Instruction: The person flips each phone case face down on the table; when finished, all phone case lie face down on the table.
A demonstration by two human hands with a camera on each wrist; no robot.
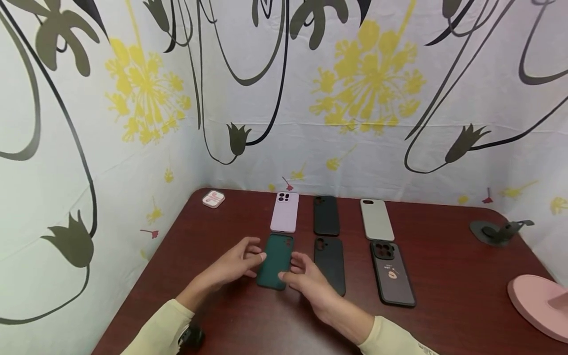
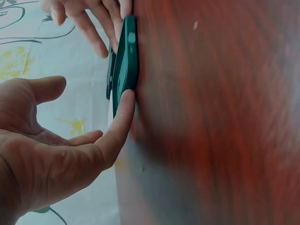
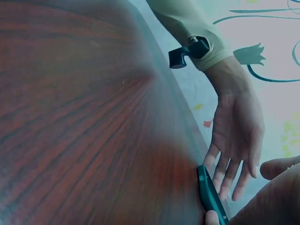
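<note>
A dark green phone case (image 1: 275,261) lies on the table in the front row of cases. My left hand (image 1: 239,261) is at its left side, fingers loosely bent. In the left wrist view one fingertip of the left hand (image 2: 61,154) touches the edge of the green case (image 2: 129,56), while the thumb stays apart. On the case's other side is my right hand (image 1: 310,283), its thumb over the lower right corner. The right wrist view shows a right fingertip (image 3: 212,217) against the case's side; most of that hand is cut off.
Behind the green case lies a lilac case (image 1: 285,212). To the right are two black cases (image 1: 326,216), a pale grey case (image 1: 377,219) and a dark case with a print (image 1: 395,276). A small white square (image 1: 213,198), a dark stand (image 1: 494,232) and a pink base (image 1: 539,303) sit farther out.
</note>
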